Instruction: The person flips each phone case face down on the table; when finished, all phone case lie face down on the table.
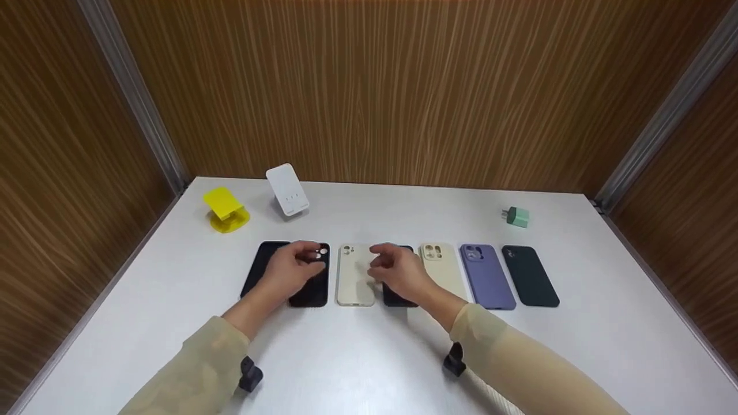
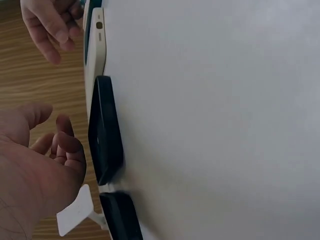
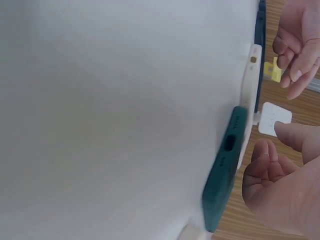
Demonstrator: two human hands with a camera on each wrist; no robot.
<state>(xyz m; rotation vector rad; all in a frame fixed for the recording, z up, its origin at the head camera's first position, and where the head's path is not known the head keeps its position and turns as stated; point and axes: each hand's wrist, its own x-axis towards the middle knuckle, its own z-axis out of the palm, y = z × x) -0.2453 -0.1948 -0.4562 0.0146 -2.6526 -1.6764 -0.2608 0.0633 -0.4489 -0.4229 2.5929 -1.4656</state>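
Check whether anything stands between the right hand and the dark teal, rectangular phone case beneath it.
Nothing visible does: the right hand hovers over the dark teal, rectangular phone case with only air showing between. Cream rectangular cases flank it.

the white table [image 1: 351, 360] bears a row of seven black, cream, purple and dark green phone cases [image 1: 356, 282]; behind them are a yellow stand [image 1: 223, 202], a white stand [image 1: 287, 189] and, further right, a green plug [image 1: 519, 217].
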